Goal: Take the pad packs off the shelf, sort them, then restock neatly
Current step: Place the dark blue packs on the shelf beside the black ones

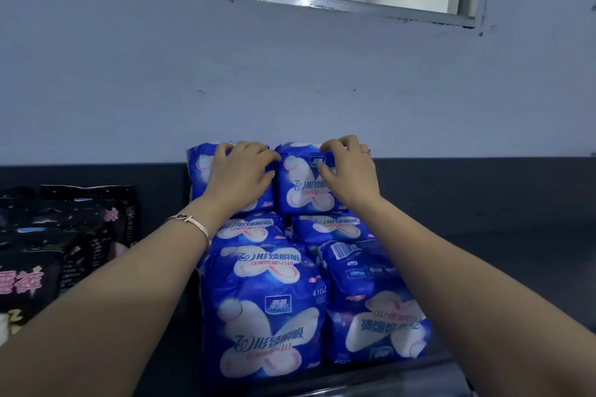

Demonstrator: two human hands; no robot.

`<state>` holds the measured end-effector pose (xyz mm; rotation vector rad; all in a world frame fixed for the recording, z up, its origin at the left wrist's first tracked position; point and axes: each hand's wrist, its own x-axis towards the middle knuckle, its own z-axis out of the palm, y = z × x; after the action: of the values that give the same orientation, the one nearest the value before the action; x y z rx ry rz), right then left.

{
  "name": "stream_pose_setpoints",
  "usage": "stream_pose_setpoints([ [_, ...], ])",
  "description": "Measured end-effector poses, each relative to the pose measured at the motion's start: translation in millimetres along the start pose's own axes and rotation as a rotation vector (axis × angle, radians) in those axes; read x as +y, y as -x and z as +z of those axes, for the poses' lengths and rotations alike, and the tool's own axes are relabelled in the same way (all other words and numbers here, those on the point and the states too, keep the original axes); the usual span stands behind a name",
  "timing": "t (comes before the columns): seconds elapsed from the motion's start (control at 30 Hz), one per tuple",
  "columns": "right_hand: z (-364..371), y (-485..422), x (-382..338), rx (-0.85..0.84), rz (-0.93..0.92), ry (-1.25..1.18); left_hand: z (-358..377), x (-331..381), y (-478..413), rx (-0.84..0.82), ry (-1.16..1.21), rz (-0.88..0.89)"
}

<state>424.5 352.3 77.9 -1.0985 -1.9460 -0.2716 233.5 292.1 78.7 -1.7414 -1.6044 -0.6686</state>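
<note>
your left hand [240, 171] presses flat on the top-left blue pack [201, 167]; your right hand [350, 171] pinches the top-right blue pack [298, 190]; black packs [64, 235] lie left

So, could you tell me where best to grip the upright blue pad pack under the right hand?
Probably by its top edge, from above: the blue pad pack stands upright against the wall with a neighbour tight on its left, so only the top and front are free. The right hand already curls there.

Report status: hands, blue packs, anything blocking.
Left hand flat on back-left blue pack. Right hand on back-right pack. Black packs sit left, clear.
</note>
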Motion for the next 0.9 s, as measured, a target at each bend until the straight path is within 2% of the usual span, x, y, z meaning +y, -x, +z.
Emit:
stream_pose_setpoints([
  [0.27, -33, 14, -1, -0.049, -0.216, 0.183, -39, 23, 19, -0.025, -0.122, 0.038],
  [0.4, -57, 35, 5, -0.094, -0.299, 0.199, -64, 55, 31, -0.039, -0.112, 0.024],
  [0.67, -103, 92, 31, -0.201, -0.328, 0.052, -99, 137, 78, -0.132, -0.014, -0.088],
  [0.8, -124, 135, 47, -0.306, -0.298, 0.008, -103, 172, 111, -0.244, 0.004, -0.089],
  [0.9, -139, 167, 56, -0.348, -0.273, 0.012, -107, 193, 129, -0.258, 0.036, -0.091],
])
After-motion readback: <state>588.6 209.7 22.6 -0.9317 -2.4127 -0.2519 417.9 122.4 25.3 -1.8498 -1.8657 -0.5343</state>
